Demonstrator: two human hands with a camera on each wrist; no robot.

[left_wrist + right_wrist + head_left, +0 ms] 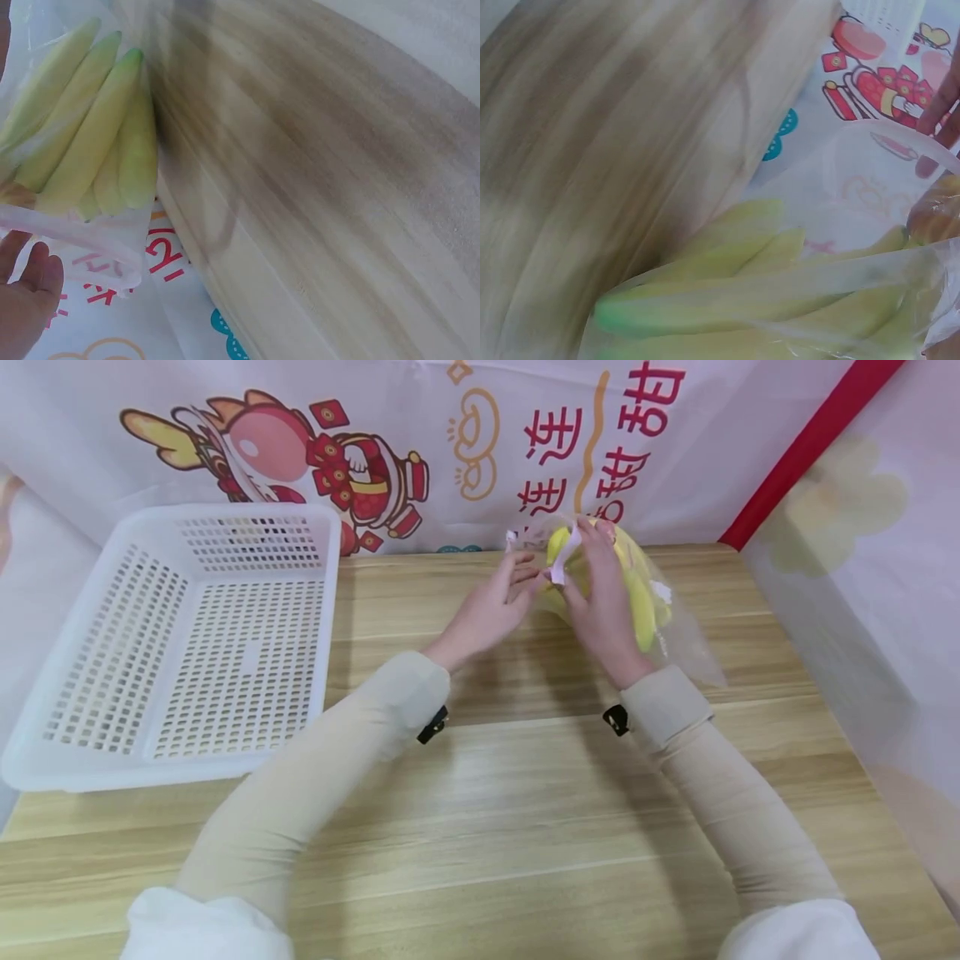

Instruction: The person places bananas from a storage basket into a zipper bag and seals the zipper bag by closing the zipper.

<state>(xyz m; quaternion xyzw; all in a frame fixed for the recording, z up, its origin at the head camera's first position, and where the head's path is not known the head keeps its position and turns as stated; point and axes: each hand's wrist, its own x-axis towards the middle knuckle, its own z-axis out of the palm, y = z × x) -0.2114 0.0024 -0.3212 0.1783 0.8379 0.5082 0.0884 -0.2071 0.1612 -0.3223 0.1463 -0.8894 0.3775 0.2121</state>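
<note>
A clear plastic bag [693,647] with a bunch of yellow bananas [641,602] inside stands at the back of the table, right of the middle. My left hand [487,610] is at the bag's mouth, its curled fingers gripping the rim. From the other side, my right hand [606,602] lies over the bag, thumb and fingers holding the pinkish strip [566,553] along its opening. In the left wrist view the bananas [90,135] show green tips through the film. The right wrist view shows the bag's rim [855,129] standing apart in a loop; my right hand is mostly hidden there.
A white perforated plastic basket [240,652] stands on the left of the wooden table [480,827]. Behind the table hangs a printed cloth [480,410] with red characters and a cartoon figure. A pale patterned panel [862,610] borders the right side.
</note>
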